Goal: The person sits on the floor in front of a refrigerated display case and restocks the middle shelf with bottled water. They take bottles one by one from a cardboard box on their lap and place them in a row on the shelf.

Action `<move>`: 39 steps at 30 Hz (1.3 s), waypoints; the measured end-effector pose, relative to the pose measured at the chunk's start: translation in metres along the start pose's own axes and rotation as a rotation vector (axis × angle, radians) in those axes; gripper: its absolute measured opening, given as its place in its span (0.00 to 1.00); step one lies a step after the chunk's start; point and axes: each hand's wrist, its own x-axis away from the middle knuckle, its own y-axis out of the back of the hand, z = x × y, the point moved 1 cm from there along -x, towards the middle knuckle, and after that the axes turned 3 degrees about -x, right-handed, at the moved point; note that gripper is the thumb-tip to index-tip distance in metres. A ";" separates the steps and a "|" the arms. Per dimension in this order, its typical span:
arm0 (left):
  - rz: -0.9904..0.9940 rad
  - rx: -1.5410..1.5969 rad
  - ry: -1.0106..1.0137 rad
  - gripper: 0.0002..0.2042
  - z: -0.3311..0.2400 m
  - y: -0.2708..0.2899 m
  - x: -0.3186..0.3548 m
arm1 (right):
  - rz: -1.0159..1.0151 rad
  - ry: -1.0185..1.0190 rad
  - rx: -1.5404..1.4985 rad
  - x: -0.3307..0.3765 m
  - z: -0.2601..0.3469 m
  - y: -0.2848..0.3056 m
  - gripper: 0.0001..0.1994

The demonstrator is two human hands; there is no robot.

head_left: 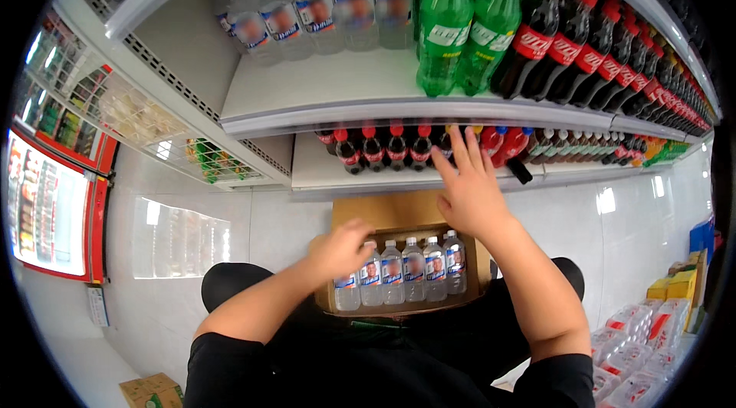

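Observation:
An open cardboard box point(383, 213) rests on my lap, holding a row of clear water bottles point(414, 268) with white caps. My left hand point(339, 249) curls down over the leftmost bottles in the box, touching their tops; whether it grips one I cannot tell. My right hand point(469, 186) is raised above the box's right side with fingers spread and nothing in it, in front of the lower shelf's small dark cola bottles point(383, 147).
The upper white shelf point(322, 98) carries clear water bottles point(322, 9), green soda bottles point(468, 21) and dark red-labelled cola bottles point(590, 48). A wire rack point(146, 121) and red cooler point(54, 209) stand left. Wrapped bottle packs point(636, 354) and a small carton point(149, 391) sit on the floor.

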 end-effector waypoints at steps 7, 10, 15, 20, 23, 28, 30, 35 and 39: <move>0.646 -0.307 -0.036 0.22 0.015 -0.082 0.025 | 1.168 -0.008 -0.066 0.048 0.040 -0.028 0.27; 0.644 -0.344 -0.065 0.23 0.035 -0.096 0.033 | 0.942 0.099 -0.094 0.060 0.037 -0.046 0.26; 0.553 -0.483 0.004 0.25 0.054 -0.094 0.009 | 0.824 0.070 0.008 0.045 0.034 -0.052 0.27; 0.723 -0.422 0.092 0.25 0.091 -0.098 -0.014 | 0.941 0.044 -0.113 0.033 0.027 -0.062 0.25; 0.774 -0.501 0.129 0.25 0.095 -0.105 -0.024 | 0.924 -0.001 -0.078 0.037 0.012 -0.077 0.26; 0.756 -0.468 0.149 0.23 0.102 -0.114 -0.028 | 1.049 -0.103 0.006 0.042 -0.001 -0.076 0.25; 0.721 -0.458 0.146 0.24 0.096 -0.111 -0.032 | 1.059 -0.110 0.013 0.043 -0.005 -0.080 0.25; 0.681 -0.382 0.107 0.20 0.047 -0.073 -0.037 | 1.019 -0.051 -0.006 0.049 0.005 -0.083 0.26; 0.633 -0.326 0.032 0.19 0.014 -0.054 -0.028 | 0.895 0.074 -0.051 0.058 0.026 -0.071 0.22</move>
